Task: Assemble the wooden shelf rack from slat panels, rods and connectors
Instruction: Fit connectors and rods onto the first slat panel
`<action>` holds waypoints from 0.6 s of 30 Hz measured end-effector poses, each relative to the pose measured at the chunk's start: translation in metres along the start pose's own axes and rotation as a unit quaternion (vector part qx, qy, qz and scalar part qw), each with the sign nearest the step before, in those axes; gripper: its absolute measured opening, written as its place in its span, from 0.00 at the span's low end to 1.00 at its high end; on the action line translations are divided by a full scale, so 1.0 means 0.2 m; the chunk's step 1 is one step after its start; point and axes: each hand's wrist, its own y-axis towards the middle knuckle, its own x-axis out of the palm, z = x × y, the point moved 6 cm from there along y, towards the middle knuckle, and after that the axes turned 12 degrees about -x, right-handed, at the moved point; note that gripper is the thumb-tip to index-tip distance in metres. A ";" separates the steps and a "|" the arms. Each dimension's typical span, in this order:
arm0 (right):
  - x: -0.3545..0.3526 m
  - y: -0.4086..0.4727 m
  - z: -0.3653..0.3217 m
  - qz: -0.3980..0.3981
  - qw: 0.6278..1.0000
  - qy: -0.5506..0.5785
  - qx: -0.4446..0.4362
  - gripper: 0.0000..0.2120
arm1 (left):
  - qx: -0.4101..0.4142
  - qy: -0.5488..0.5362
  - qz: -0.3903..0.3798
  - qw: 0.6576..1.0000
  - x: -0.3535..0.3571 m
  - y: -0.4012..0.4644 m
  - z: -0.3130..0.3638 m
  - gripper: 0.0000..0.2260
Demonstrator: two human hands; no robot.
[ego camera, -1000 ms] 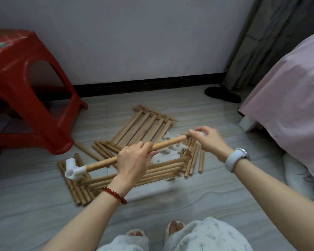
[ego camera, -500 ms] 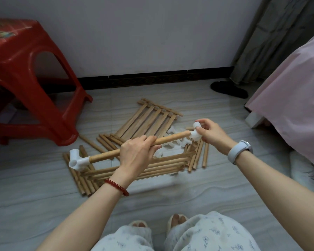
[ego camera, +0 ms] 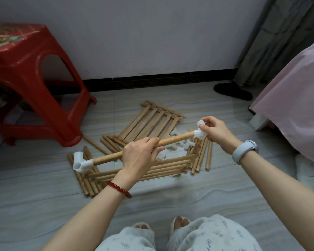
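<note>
The left hand (ego camera: 140,154) was curled around the middle of a round, light-brown wooden rod (ego camera: 172,140), gripping it from above and holding it off the grey tiled floor (ego camera: 43,205), slanted from lower left to upper right. A white plastic corner connector (ego camera: 80,162) sat on the rod's left end, its open sockets facing up and toward the camera. At the rod's right end the right hand (ego camera: 216,133) pinched a second white plastic connector (ego camera: 199,131) between thumb and fingers, with that connector seated against the rod's tip. Beneath the held rod, a wooden slat panel (ego camera: 152,122) lay flat on the floor, and nearer the person a second slat panel (ego camera: 152,171) lay under the left wrist. Loose wooden rods (ego camera: 203,154) lay in a bundle just beside it on the right, and loose white connectors (ego camera: 174,144) lay clustered between the panels. A red plastic stool (ego camera: 25,87) stood well apart on the left by the white wall (ego camera: 134,33), a dark slipper (ego camera: 232,91) lay near the grey curtain (ego camera: 279,33), and pink bedding (ego camera: 297,96) hung at the right
</note>
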 end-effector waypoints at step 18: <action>0.09 -0.03 -0.05 -0.025 0.999 -0.029 -0.029 0.07 | -0.015 -0.009 -0.018 1.000 -0.01 -0.01 -0.02 0.13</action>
